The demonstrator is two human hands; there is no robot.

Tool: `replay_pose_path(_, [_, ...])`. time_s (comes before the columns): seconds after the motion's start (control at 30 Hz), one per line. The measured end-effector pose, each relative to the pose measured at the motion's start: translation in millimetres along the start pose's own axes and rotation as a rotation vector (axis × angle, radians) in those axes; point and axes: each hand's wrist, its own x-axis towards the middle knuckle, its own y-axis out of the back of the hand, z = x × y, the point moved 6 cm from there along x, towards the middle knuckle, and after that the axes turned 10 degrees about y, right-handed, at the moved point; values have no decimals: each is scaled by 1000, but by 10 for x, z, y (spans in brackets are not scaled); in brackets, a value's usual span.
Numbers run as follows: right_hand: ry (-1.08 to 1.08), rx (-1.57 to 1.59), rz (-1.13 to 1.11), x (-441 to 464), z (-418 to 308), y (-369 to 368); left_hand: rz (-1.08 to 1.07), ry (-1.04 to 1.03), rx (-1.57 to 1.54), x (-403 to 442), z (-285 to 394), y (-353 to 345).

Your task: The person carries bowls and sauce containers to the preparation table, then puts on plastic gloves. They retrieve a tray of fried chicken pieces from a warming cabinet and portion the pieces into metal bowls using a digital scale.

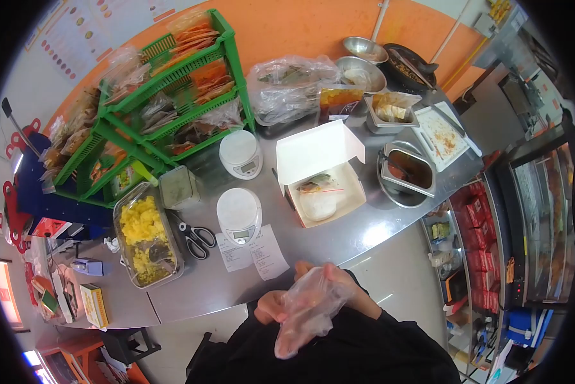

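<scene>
Presently, in the head view, the left hand [345,285] and right hand [273,307] are gripping a crinkled clear plastic bag [308,307] between them, close together before the torso. The open white box [322,185] is sitting beyond them on the metal surface [364,246].

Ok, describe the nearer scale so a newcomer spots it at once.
On the steel table, look left of the open white box. The nearer scale is there, round and white, with printed slips beside its display; the farther scale has none.

Single head-worn view — high above the counter, looking forward and steeply down.
</scene>
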Motion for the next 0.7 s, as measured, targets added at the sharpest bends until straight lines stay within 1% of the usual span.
replay_pose_path(0.1, [322, -1004, 46, 85, -565, 65, 55, 14, 96, 14, 102, -17])
replay_pose_path(0.17, [467, -1097, 655, -220, -1122, 371, 137, 40, 225, 97, 198, 18])
replay_pose_path(0.2, [622, -982, 878, -473, -1457, 632, 190, 56, 318, 150, 253, 41])
replay_pose_path(0.23, [721, -940, 969, -689, -1807, 801, 284, 94, 434, 244, 287, 132])
replay_pose_path(0.27, [706, -1033, 1224, -995, -2170, 982, 379, 135, 549, 323, 308, 232])
replay_pose_path(0.3, [825, -1303, 1331, -1281, -2531, 1049, 472, 173, 670, 398, 315, 349])
replay_pose_path(0.33, [861, -1473, 1401, -1490, -2870, 1150, 579, 173, 769, 427, 230, 600])
replay_pose_path(0.37, [888, -1646, 1468, -1610, -3133, 1182, 653, 262, 851, 488, 182, 729])
replay_pose_path(0.43, [824, -1698, 1383, -1513, -3465, 1229, 806, 439, 1013, 601, 112, 945])
replay_pose_path(0.47, [792, -1722, 1340, -1461, -3602, 1250, 791, 441, 1026, 693, 45, 1070])
replay_pose_path(0.57, [403, -1414, 1143, -1199, -3770, 1520, 874, 584, 1183, 1078, -75, 1244])
replay_pose_path(0.67, [227, -1519, 973, -1019, -3789, 1544, 985, 384, 1283, 1510, -143, 1604])
replay_pose_path(0.7, [287, -1452, 915, -999, -3792, 1607, 1041, 363, 1308, 1637, -163, 1752])
